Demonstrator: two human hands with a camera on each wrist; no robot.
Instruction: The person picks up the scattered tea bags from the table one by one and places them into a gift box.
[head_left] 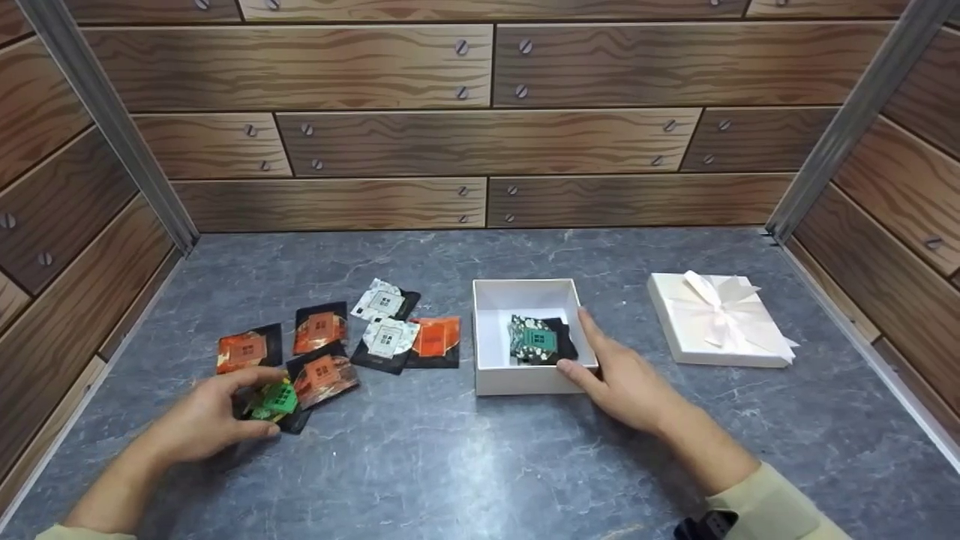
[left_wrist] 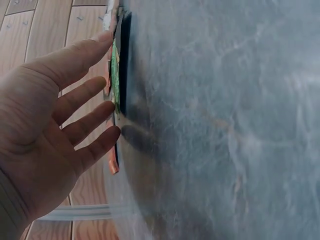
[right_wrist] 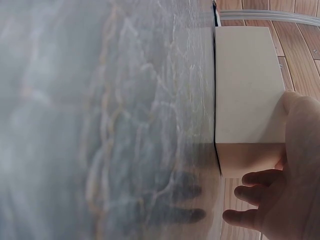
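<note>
My left hand (head_left: 214, 414) is spread around a small green-and-black packet (head_left: 274, 400) on the table, with the thumb along its near side and the forefinger on its far side. In the left wrist view, the other fingers (left_wrist: 92, 125) are loosely extended beside the packet's edge. On the right, my right hand (head_left: 626, 382) holds the near right corner of an open white box (head_left: 525, 381), thumb on the front rim and forefinger along the side wall. Its remaining fingers (right_wrist: 250, 195) stay apart from the box. Inside lie dark packets, the top one with a green label (head_left: 538, 340).
Right of the box sits a white lid (head_left: 694, 330) with a ribbon bow (head_left: 721, 306). Orange-and-black packets (head_left: 321, 327) lie beyond and beside the left hand. Two white-and-black packets (head_left: 388, 339) and another orange packet (head_left: 436, 342) lie left of the box. Wood-patterned walls (head_left: 382, 67) enclose the table.
</note>
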